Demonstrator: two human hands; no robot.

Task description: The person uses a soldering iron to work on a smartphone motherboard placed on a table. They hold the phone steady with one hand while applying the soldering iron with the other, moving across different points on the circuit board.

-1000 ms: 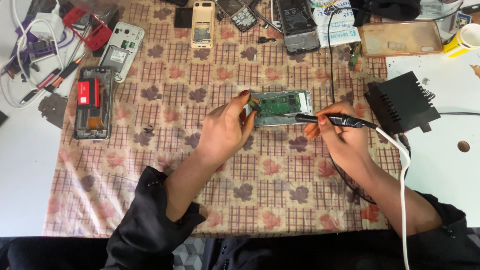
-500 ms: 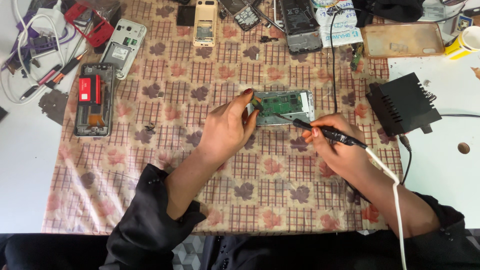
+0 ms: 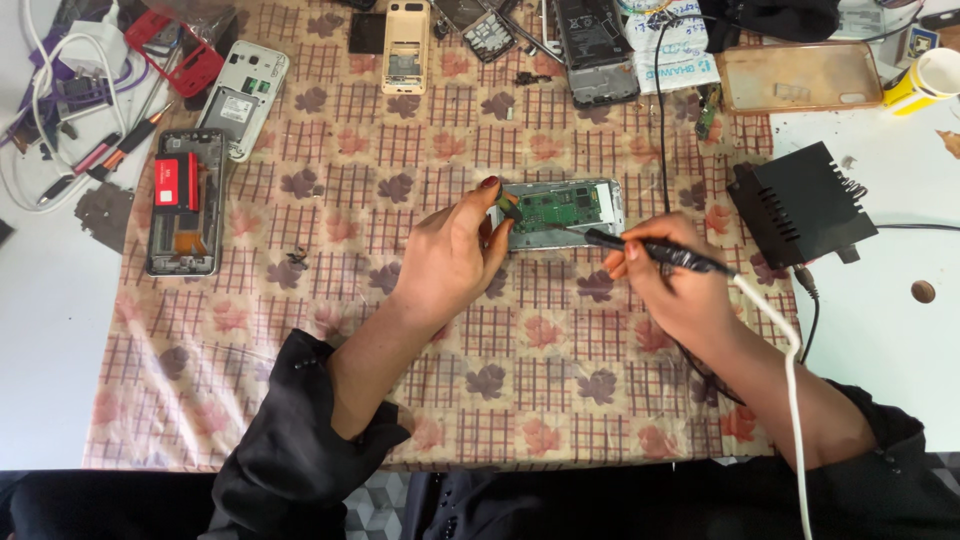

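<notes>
Top-down view of a repair bench w/ a leaf-print checked cloth (image 3: 330, 330) over a white table (image 3: 50, 330). Two bare hands in black sleeves work at centre.

Left hand (image 3: 450, 262) rests on the cloth, fingers curled, pinching the left end of an opened phone (image 3: 562, 212); thumb and forefinger tips touch its edge. The phone lies flat, long side across the view, just above centre, green circuit board exposed inside a silver frame.

Right hand (image 3: 672, 290) grips a black soldering iron (image 3: 655, 250) like a pen, fingers closed round the handle. The tip points left and sits on or just above the lower edge of the board; can't tell if it touches. A white cord (image 3: 790, 400) runs from the iron down along the right forearm.

Right of the phone, near it, a black box (image 3: 800, 200) w/ ribbed top sits half on the cloth, half on the table.

Left side, well apart: a stripped phone (image 3: 185, 200) w/ a red part inside, a white phone back (image 3: 245, 95) just above it, plus cables and screwdrivers (image 3: 110, 155) at the table edge.

Top edge: a beige handset (image 3: 405, 45), a dark phone body (image 3: 595, 45), a clear brownish case (image 3: 805, 75) and a yellow-and-white cup (image 3: 925, 75) at far right.
</notes>
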